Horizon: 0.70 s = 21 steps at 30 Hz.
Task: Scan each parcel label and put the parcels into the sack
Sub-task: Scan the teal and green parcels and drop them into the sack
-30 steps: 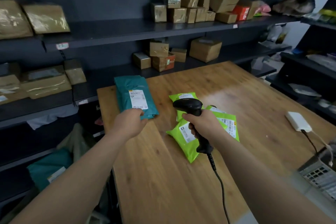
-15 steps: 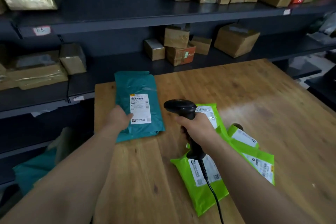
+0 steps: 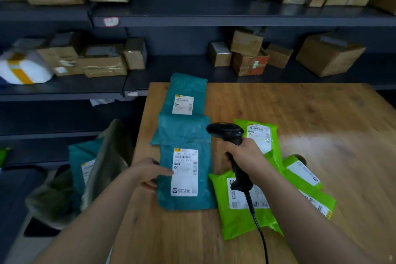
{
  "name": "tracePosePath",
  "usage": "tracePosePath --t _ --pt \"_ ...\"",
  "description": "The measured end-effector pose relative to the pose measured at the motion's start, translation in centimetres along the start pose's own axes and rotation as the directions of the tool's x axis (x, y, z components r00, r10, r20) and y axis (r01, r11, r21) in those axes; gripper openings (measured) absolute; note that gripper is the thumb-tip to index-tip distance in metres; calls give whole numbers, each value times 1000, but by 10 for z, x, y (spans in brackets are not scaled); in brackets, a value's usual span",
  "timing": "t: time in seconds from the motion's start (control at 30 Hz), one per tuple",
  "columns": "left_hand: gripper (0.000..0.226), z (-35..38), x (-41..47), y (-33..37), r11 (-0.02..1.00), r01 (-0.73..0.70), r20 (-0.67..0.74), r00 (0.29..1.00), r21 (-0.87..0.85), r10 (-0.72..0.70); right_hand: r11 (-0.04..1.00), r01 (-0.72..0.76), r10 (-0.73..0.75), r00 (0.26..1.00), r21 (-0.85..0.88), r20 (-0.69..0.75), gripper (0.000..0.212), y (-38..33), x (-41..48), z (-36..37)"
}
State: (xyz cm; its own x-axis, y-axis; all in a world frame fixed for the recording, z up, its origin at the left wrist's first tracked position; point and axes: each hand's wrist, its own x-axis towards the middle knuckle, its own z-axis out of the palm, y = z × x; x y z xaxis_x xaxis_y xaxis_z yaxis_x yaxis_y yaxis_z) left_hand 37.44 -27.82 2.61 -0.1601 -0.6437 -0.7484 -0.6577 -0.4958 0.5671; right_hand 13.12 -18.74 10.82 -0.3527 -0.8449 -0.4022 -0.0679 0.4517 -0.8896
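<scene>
The near teal parcel (image 3: 184, 141) lies centre frame on the table (image 3: 300, 113), its long axis running up the frame and its label (image 3: 184, 172) facing up. Fingers of the left hand (image 3: 147, 174) pinch its left edge. Fingers of the right hand (image 3: 246, 156) are clamped on the scanner (image 3: 226, 132), whose head sits just up-right of the label. The sack (image 3: 107, 156) gapes at lower left, nearer the left hand.

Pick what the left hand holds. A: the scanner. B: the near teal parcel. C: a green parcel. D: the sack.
B: the left hand pinches the left edge of the near teal parcel, while the right hand holds the scanner.
</scene>
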Motion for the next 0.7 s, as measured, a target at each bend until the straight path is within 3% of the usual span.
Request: tracePosePath --t 0.1,0.2,0.27,0.33,0.53,0.7 --pt "33 22 -5 -8 981 -96 -100 992 -171 80 999 12 -10 999 -36 44 37 3 -13 0" --pt "37 41 -15 -9 932 -98 -128 990 -348 56 997 38 -33 997 -69 71 39 6 -25 0" --pt "39 46 -27 -12 919 -127 -122 989 -374 87 996 51 -44 995 -77 84 38 7 -34 -1" --pt "25 46 -42 -16 885 -218 -191 970 -412 150 993 74 -64 993 -89 102 36 6 -44 -3" --pt "23 45 -84 -23 656 -446 -374 891 -609 258 971 177 -136 961 -158 242 40 -8 -76 -6" --pt "28 53 -99 -29 606 -489 -436 866 -627 247 963 234 -187 937 -133 294 38 -24 -100 -10"
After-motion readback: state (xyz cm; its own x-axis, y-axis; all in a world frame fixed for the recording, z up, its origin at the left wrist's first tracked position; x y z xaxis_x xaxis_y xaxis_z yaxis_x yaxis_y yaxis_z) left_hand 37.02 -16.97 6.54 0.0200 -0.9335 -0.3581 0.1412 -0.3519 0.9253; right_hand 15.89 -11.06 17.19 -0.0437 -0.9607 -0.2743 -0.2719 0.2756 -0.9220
